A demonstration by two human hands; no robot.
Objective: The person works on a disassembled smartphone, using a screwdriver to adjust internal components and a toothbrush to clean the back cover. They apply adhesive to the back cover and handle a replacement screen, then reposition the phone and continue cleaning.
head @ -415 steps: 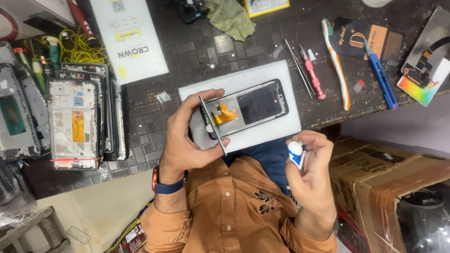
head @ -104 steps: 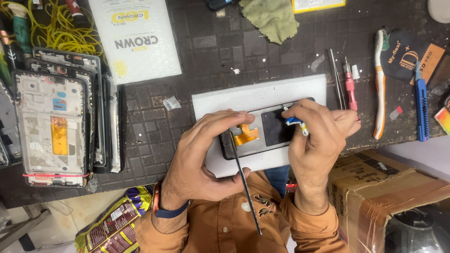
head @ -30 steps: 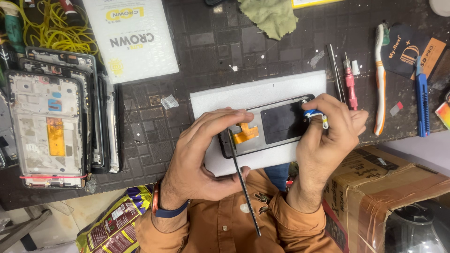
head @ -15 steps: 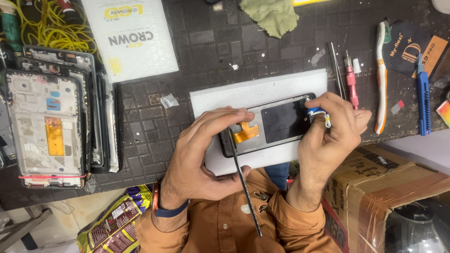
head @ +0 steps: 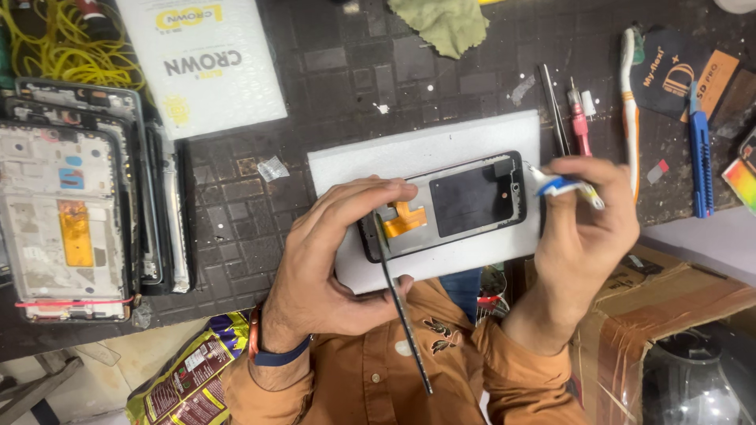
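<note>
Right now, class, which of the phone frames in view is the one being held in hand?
The dark phone frame with the orange flex strip, held by the left hand over the white foam pad. The other frames lie stacked, untouched, at the bench's left edge.

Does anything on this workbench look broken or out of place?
The phone in the left hand is stripped open, its orange ribbon cable exposed. More gutted phone frames lie stacked at the left. White flecks dot the dark mat.

A white rectangular box [head: 206, 64] with yellow markings lies far left. A dark phone screen [head: 449, 206] sits centre. A crinkled yellow-red wrapper [head: 189, 378] lies near left.
</note>
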